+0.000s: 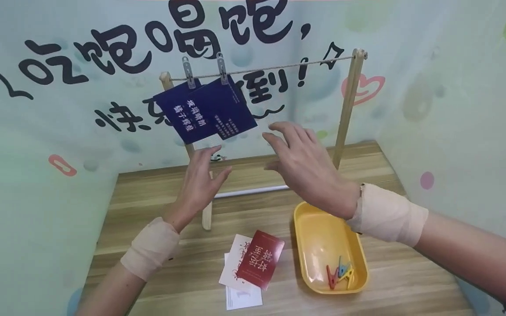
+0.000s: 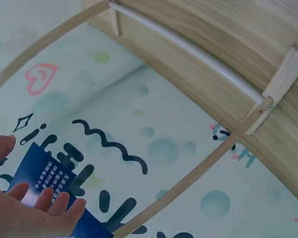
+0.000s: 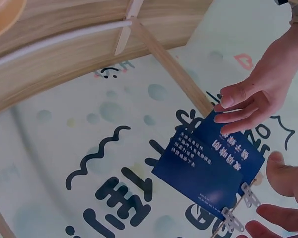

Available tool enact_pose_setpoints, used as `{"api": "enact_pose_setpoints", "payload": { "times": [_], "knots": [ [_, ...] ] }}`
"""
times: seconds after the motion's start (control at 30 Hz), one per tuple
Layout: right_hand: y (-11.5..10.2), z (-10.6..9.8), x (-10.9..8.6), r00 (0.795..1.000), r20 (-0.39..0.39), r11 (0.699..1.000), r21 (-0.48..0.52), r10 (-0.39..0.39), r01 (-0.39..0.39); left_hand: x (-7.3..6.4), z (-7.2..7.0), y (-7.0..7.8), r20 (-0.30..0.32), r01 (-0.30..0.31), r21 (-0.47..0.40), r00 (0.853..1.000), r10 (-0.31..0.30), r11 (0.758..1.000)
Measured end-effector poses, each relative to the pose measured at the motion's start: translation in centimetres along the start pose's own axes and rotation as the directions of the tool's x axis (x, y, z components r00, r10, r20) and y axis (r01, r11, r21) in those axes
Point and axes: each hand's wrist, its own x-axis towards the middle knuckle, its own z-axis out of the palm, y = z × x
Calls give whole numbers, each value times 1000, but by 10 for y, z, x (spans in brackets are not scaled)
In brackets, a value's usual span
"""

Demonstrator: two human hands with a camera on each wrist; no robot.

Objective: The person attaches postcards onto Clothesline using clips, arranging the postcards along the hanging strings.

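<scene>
Two dark blue cards with white writing hang overlapping from a thin rope (image 1: 270, 68): the left card (image 1: 176, 109) and the right card (image 1: 240, 103). A grey clothespin (image 1: 189, 74) grips the left one at its top, and a second grey clothespin (image 1: 222, 70) grips the other. Both cards tilt. My left hand (image 1: 200, 177) is just below the cards, thumb and fingers spread, nothing in its grasp. To the right of them is my right hand (image 1: 305, 162), fingers loosely bent and holding nothing. In the right wrist view, both hands appear beside the cards (image 3: 198, 166).
The rope runs between two wooden posts, the right post (image 1: 348, 105) standing on the wooden table (image 1: 147, 228). A white rod (image 1: 253, 191) joins their feet. A yellow tray (image 1: 299, 245) has red, blue and yellow clothespins in it. Beside it, a red card (image 1: 262, 259) overlaps white cards (image 1: 244, 297).
</scene>
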Motion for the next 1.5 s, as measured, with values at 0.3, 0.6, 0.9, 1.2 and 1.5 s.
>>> {"api": "enact_pose_setpoints", "payload": {
  "times": [0.3,0.6,0.9,1.2,1.5],
  "knots": [
    [-6,-7,-28,1000,10,1000,2,-16,16,-25,16,-4,2,-152,82,988,152,985],
    [1,-6,-60,993,-49,994,-43,-103,101,-45,33,-7,61,-379,339,922,382,861],
    [3,1,-90,993,7,991,-56,-122,122,-60,41,-8,118,-393,342,919,376,854],
    [14,7,-116,997,-14,997,-25,-74,74,-69,43,-12,117,-360,292,933,341,886],
    [22,12,-137,999,-21,997,-67,-44,43,-80,48,-28,46,-270,262,963,267,927]
  ]
}}
